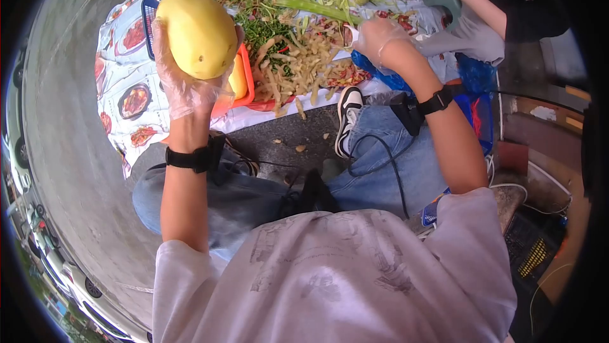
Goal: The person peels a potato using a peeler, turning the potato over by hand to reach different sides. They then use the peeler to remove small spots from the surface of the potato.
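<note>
My left hand (181, 92), in a thin clear plastic glove, is raised close to the camera. It cups a large peeled yellow potato (196, 32) from below, and a small dark spot shows near its lower end. My right hand (379, 40), also gloved, is closed at the right, above the scraps. From its left side sticks out a small white-framed tool that looks like a peeler (349, 35); the fingers hide most of it. Below the left hand, another yellow piece (238, 80) lies in an orange basket (248, 70). Brown peelings (298, 64) lie between the hands.
A printed cloth (117, 67) on the ground carries a blue basket (150, 10), leafy green scraps (254, 0) and thick green stalks (317, 8). At the upper right is another person's arm (472, 0). Blue plastic bags (476, 73) and a cable (393, 168) lie near my knee.
</note>
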`<state>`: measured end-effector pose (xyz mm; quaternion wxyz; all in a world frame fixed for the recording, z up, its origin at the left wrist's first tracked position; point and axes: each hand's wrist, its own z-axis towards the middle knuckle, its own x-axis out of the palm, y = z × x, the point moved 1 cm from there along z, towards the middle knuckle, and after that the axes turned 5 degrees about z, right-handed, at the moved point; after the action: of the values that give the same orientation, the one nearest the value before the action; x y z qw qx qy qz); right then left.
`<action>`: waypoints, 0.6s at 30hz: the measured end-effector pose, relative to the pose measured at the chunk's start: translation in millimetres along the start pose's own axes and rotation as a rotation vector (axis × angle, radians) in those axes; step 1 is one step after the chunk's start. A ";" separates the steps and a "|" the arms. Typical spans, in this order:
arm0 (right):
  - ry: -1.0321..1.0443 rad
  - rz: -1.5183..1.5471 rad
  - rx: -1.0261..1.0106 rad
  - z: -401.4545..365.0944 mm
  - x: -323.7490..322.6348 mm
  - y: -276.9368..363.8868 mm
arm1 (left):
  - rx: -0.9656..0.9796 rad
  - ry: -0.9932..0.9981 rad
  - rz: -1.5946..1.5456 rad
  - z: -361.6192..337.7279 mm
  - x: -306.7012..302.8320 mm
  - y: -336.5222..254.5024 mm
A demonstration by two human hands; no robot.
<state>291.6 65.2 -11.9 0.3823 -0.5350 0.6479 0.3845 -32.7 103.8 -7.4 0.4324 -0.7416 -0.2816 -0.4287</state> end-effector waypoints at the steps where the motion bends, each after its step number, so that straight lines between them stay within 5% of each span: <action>1: -0.032 0.026 -0.044 -5.7 -2.5 3.4 | 0.004 0.004 -0.004 -0.3 4.0 -0.1; 11: 0.141 -0.158 -0.034 30.0 38.1 -4.9 | 0.093 -0.054 0.069 -8.4 6.2 0.7; 18: -0.068 0.371 -0.049 31.8 22.0 -9.0 | 0.045 0.010 0.077 -18.7 -2.0 -1.8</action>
<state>300.2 84.1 -45.7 0.3134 -0.4021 0.7124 0.4822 -42.5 88.1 -3.6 0.4666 -0.7397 -0.2602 -0.4092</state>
